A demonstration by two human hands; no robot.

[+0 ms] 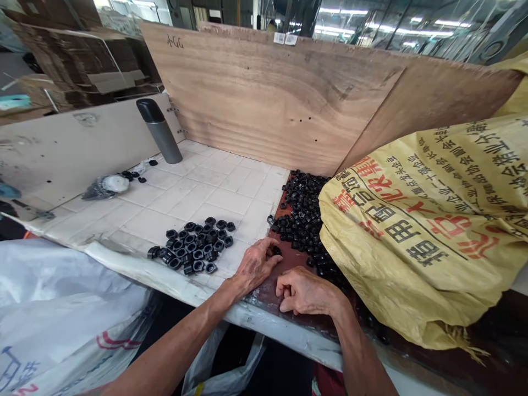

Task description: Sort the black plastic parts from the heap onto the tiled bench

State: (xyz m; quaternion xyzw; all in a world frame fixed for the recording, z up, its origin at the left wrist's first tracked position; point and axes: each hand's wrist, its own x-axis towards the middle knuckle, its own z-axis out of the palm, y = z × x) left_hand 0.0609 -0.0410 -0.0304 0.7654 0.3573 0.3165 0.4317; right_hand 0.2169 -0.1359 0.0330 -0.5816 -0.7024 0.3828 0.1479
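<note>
My left hand [256, 265] rests at the seam between the white tiled top and the reddish-brown board, its thumb and fingers closed about a black plastic nut [276, 251]. Just to the right, my right hand [307, 290] is held low over the brown board with its fingers curled in; whatever may be in them is hidden. On the tiles left of my hands lies a loose group of black plastic nuts [198, 246], hollow and ring-like. A larger heap of small black parts [303, 206] spreads over the brown board, beyond my hands and along the sack.
A yellow woven sack [429, 220] bulges over the right side. Wooden boards [264, 93] wall the back. A grey bottle [163, 135] stands far left, near a plastic bag of dark pieces [103, 188]. A white sack [61, 308] hangs at the front left edge.
</note>
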